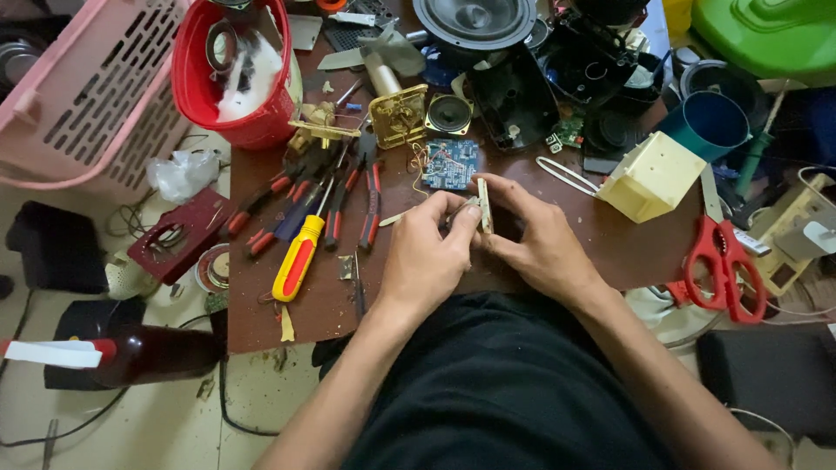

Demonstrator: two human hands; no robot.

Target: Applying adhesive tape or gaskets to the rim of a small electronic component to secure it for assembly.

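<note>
Two hands meet over brown table (610,239). Left hand (427,257) and right hand (535,239), fingers curled, both pinch one small pale flat part (484,206) held edge-up just below one blue circuit board (450,164). One yellow-handled screwdriver (298,257) well left; one pair of red scissors (723,265) well right; two speakers (475,22) behind.

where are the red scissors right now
In the head view, the red scissors lie at the table's right edge, beyond the right hand, just below the cream plastic box.
</note>
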